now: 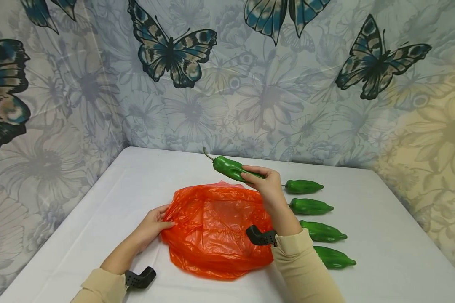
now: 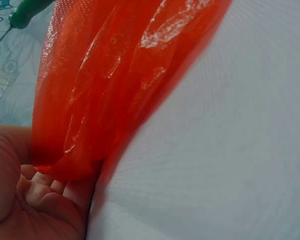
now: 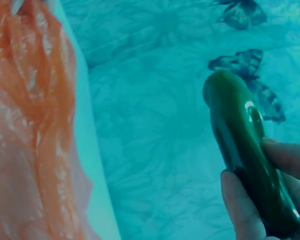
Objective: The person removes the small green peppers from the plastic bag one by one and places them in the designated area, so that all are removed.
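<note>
My right hand (image 1: 265, 185) holds a long green pepper (image 1: 229, 167) above the far edge of a red plastic bag (image 1: 220, 227). The pepper's thin stem points up and to the left; in the right wrist view, thumb and fingers grip the glossy pepper (image 3: 240, 140) along its lower part. My left hand (image 1: 153, 225) pinches the bag's left edge. Close up in the left wrist view, the thumb and fingers of the left hand (image 2: 45, 200) have the gathered corner of the thin red bag (image 2: 100, 90) between them. The bag lies crumpled and spread on the table.
To the right of the bag, several green peppers (image 1: 311, 206) lie in a column on the white table (image 1: 386, 235); my right forearm partly covers the nearer ones. Walls with butterfly-patterned cloth (image 1: 265, 97) stand behind and to the left. Each wrist bears a black camera mount (image 1: 141, 277).
</note>
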A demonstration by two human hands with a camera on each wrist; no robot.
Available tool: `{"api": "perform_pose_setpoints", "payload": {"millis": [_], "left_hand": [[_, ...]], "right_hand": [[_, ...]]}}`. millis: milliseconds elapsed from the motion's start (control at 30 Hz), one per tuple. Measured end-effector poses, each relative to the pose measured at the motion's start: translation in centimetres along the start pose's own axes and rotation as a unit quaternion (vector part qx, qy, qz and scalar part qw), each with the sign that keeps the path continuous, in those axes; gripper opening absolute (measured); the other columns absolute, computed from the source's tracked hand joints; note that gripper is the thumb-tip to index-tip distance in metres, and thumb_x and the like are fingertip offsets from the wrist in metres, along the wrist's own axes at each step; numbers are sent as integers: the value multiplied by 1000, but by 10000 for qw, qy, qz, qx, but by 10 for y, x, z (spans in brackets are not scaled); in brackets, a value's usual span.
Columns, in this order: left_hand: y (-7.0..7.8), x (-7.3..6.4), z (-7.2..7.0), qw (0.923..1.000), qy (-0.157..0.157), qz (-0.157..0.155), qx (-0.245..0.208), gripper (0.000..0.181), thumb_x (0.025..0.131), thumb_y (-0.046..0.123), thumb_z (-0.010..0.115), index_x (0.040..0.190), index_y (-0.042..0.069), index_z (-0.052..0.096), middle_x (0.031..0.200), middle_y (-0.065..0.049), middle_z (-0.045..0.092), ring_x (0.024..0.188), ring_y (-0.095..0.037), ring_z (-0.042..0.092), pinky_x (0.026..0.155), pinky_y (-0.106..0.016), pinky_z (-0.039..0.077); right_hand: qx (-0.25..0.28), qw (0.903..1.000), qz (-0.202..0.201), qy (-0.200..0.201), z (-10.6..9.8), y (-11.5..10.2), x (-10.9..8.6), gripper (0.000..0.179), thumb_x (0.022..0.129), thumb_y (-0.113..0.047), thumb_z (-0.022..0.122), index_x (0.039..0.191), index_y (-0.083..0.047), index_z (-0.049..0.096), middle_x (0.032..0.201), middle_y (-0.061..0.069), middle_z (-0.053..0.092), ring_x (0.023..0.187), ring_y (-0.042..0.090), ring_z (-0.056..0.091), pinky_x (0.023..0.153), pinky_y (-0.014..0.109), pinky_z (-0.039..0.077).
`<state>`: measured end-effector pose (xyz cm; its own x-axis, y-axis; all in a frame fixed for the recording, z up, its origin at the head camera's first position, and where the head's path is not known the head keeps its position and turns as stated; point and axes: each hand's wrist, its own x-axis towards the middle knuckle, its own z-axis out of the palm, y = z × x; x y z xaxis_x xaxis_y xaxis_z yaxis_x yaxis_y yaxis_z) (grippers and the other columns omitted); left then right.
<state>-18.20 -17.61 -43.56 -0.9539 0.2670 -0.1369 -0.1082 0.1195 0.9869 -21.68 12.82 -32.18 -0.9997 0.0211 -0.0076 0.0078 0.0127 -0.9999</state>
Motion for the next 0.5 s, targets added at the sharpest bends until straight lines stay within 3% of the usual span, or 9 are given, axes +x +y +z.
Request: {"api": "perform_pose_setpoints", "payload": {"millis": [233,500], "left_hand": [[-1,0,-1,10000,-28,11,-35,64,87,-2,54,143,-9,23,140,-30,39,96,-7,61,78,-20,54],[-1,0,-1,10000,-16,23,-48,63,87,-1,54,142,-9,24,139,-30,40,98,-9,60,79,-21,54]], "right_hand": [[-282,9994,-56,-214,-13,-12,-13,36,87,-10,63,121,3,59,129,8,52,89,3,61,86,23,52],[-301,9993,-162,-179,-28,-21,-32,31,86,-13,65,116,-4,64,119,-4,56,101,6,57,84,22,52]]}}
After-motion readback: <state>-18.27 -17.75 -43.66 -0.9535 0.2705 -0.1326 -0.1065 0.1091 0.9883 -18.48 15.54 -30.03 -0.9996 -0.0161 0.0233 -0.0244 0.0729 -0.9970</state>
